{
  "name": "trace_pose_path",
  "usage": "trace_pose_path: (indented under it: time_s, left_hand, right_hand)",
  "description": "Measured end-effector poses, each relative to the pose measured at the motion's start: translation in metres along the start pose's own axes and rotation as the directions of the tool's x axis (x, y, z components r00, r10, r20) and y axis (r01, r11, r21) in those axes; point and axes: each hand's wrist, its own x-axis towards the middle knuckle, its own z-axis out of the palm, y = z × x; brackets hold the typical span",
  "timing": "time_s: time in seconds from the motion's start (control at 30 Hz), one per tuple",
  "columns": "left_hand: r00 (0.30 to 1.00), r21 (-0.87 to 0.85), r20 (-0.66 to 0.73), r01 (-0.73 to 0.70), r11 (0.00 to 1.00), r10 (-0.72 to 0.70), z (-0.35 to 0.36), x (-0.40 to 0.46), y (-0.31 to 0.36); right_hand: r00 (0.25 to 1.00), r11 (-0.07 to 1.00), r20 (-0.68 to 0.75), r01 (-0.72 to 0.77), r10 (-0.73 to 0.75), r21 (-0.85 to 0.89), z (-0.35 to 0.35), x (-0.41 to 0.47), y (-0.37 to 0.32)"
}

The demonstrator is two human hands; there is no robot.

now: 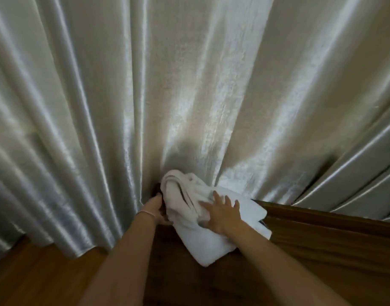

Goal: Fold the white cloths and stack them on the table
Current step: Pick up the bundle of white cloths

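A pile of white cloths (208, 244) lies on the dark wooden table (311, 235), right against the curtain. The top of the pile is bunched and rumpled near the curtain; the lower part lies flat and folded. My right hand (220, 214) lies flat on the cloths with its fingers spread and straight. My left hand (157, 209) is at the pile's left edge with its fingers curled round the cloth's side; part of the hand is hidden behind the cloth. A thin band circles my left wrist.
A pale, shiny pleated curtain (189, 96) fills most of the view and hangs directly behind the table. Reddish wooden floor (34, 274) shows at the lower left. The table's back edge (322, 214) runs to the right.
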Motion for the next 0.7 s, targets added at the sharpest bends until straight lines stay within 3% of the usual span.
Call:
trace_pose_path:
  time_s: [0.1, 0.23, 0.3, 0.37, 0.4, 0.47, 0.5, 0.6, 0.7]
  left_hand:
    - [0.999, -0.017, 0.026, -0.02, 1.0, 0.021, -0.022, 0.005, -0.003]
    - [0.964, 0.278, 0.031, -0.262, 0.924, 0.264, -0.015, 0.019, -0.015]
    - [0.874, 0.57, 0.048, -0.421, 0.706, 0.483, -0.005, 0.02, -0.027]
    - [0.763, 0.744, 0.09, -0.478, 0.466, 0.64, -0.002, 0.022, -0.04]
    - [0.74, 0.821, 0.123, -0.451, 0.351, 0.661, -0.003, 0.027, -0.047]
    - [0.766, 0.95, 0.17, -0.295, 0.104, 0.621, -0.006, 0.039, -0.061]
    - [0.777, 0.968, 0.161, -0.245, 0.056, 0.608, -0.007, 0.045, -0.065]
    - [0.78, 0.978, 0.126, -0.203, 0.057, 0.614, -0.002, 0.055, -0.06]
    - [0.712, 0.97, 0.153, -0.242, 0.035, 0.685, 0.006, 0.064, -0.058]
  right_hand:
    - [0.976, 0.999, 0.217, -0.023, 0.031, -0.037, 0.049, 0.012, -0.007]
    - [0.98, 0.999, 0.199, 0.014, -0.023, 0.044, 0.077, 0.022, -0.006]
    - [0.987, 0.996, 0.153, 0.034, -0.046, 0.08, 0.086, 0.026, -0.003]
    - [0.996, 0.995, 0.077, 0.045, -0.052, 0.089, 0.094, 0.027, -0.002]
    - [0.998, 0.995, 0.042, 0.043, -0.047, 0.091, 0.098, 0.028, -0.002]
    - [0.999, 0.994, -0.005, 0.038, -0.038, 0.107, 0.107, 0.032, -0.002]
    - [0.999, 0.993, -0.017, 0.039, -0.037, 0.115, 0.109, 0.034, -0.001]
    - [0.999, 0.991, -0.013, 0.05, -0.048, 0.126, 0.109, 0.046, 0.004]
    - [0.999, 0.992, 0.009, 0.052, -0.053, 0.111, 0.111, 0.056, 0.007]
